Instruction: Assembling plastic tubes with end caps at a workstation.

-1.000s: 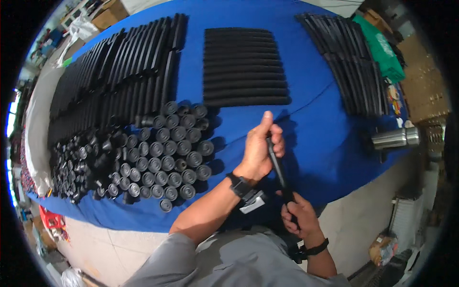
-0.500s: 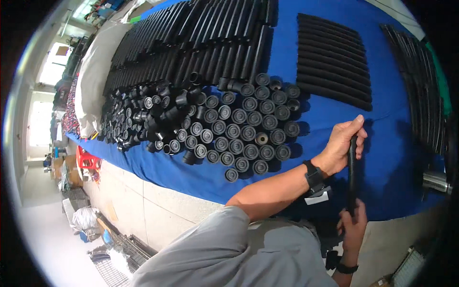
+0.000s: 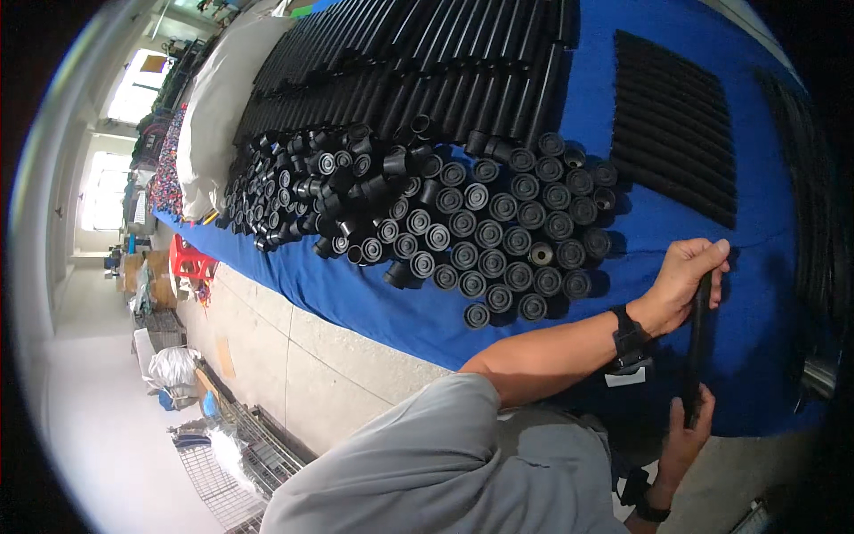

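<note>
the left hand (image 3: 689,283) is closed around the upper end of a long, slim, straight black rod (image 3: 698,347), thumb extended toward the far side. the right hand (image 3: 689,427) grasps the rod's lower end between thumb and fingers, nearer the person's body. the rod runs between the 2 hands, slightly slanted, over the near right part of a table covered in blue cloth (image 3: 400,327); whether it touches the cloth cannot be told.

a black strapped device (image 3: 630,338) sits on the left wrist, with a small white tag (image 3: 624,377) just beside it. a black band (image 3: 654,510) circles the right wrist.

beyond the left hand, a flat block of ribbed black tubes (image 3: 676,125) lies side by side on the cloth. to the left of the hands, many round black caps with ringed faces (image 3: 492,262) stand close together; 1 of them shows a pale centre. they run into a loose heap of small black cylindrical fittings (image 3: 285,187). behind these, long smooth black tubes (image 3: 427,53) lie in 2 rows, near a bulky white sack (image 3: 218,116) at the table's left side.

at the right, a dark bundle of long thin pieces (image 3: 809,178) lies in shadow, and a shiny metal cylinder (image 3: 817,378) shows partly near the edge.
</note>
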Motion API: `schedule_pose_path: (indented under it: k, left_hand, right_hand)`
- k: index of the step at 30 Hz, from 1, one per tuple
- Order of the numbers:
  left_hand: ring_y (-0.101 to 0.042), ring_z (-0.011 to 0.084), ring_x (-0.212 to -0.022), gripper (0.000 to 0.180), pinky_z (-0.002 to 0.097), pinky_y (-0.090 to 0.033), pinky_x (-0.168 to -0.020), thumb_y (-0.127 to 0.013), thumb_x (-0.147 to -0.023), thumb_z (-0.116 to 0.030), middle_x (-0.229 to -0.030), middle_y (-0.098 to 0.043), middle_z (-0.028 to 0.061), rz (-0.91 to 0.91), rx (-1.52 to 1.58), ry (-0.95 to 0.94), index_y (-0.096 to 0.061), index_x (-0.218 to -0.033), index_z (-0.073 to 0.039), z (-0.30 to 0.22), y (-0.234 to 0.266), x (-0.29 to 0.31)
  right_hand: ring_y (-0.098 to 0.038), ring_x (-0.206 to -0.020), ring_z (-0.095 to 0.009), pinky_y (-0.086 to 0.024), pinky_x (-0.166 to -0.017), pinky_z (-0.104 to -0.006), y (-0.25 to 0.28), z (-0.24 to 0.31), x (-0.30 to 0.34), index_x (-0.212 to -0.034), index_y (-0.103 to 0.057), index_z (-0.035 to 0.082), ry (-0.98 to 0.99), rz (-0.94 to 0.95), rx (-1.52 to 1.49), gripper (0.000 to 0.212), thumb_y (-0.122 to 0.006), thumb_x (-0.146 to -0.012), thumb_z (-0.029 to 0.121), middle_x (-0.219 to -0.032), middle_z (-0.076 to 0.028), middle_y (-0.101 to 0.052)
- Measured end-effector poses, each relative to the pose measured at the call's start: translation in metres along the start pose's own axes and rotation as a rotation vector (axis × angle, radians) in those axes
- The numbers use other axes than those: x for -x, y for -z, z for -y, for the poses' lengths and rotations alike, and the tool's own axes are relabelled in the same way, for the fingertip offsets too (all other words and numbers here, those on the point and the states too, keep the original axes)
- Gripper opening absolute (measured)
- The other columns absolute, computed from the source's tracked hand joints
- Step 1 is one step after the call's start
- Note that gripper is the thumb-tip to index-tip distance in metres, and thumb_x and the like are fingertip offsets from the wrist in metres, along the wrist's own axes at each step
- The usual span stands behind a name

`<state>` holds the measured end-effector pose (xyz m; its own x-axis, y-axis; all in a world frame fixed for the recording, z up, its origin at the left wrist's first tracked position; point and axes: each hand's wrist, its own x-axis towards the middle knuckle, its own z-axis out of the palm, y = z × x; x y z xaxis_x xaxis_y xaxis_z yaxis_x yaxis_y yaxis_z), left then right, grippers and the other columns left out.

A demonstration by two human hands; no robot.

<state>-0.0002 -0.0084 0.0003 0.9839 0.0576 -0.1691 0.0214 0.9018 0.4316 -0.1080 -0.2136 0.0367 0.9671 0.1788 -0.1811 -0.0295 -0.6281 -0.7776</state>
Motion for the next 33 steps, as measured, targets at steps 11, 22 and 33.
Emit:
schedule_pose_path:
  k: [11, 22, 33]
  left_hand:
    - [-0.048, 0.0078, -0.043, 0.032, 0.0222, -0.039, -0.039, -0.064, -0.096, -0.034, -0.057, -0.053, -0.002, -0.116, -0.022, -0.002, -0.057, -0.077, -0.009, -0.003, -0.005, 0.003]
    - [-0.047, 0.0073, -0.042, 0.032, 0.0222, -0.039, -0.038, -0.065, -0.096, -0.034, -0.056, -0.052, -0.0028, -0.129, -0.036, 0.042, -0.057, -0.077, -0.009, -0.008, -0.005, 0.004]
    - [-0.053, 0.0096, -0.049, 0.034, 0.0228, -0.043, -0.043, -0.062, -0.096, -0.04, -0.06, -0.054, -0.0021, 0.035, 0.139, 0.146, -0.057, -0.079, -0.011, -0.008, 0.006, -0.001]
  right_hand:
    - [-0.059, -0.114, -0.033, -0.045, -0.097, -0.0396, -0.015, -0.01, 0.009, -0.136, -0.047, -0.006, 0.186, -0.013, 0.292, 0.044, -0.058, -0.098, 0.014, -0.127, -0.024, -0.058]
    - [-0.055, -0.121, -0.036, -0.041, -0.104, -0.0423, -0.022, -0.015, 0.012, -0.134, -0.049, -0.007, 0.156, -0.02, 0.244, 0.042, -0.056, -0.099, 0.014, -0.131, -0.025, -0.057]
    - [-0.064, -0.091, -0.024, -0.053, -0.079, -0.0362, 0.003, 0.008, 0.008, -0.134, -0.048, -0.001, -0.42, 0.192, -0.406, 0.045, -0.06, -0.094, 0.016, -0.104, -0.017, -0.063]
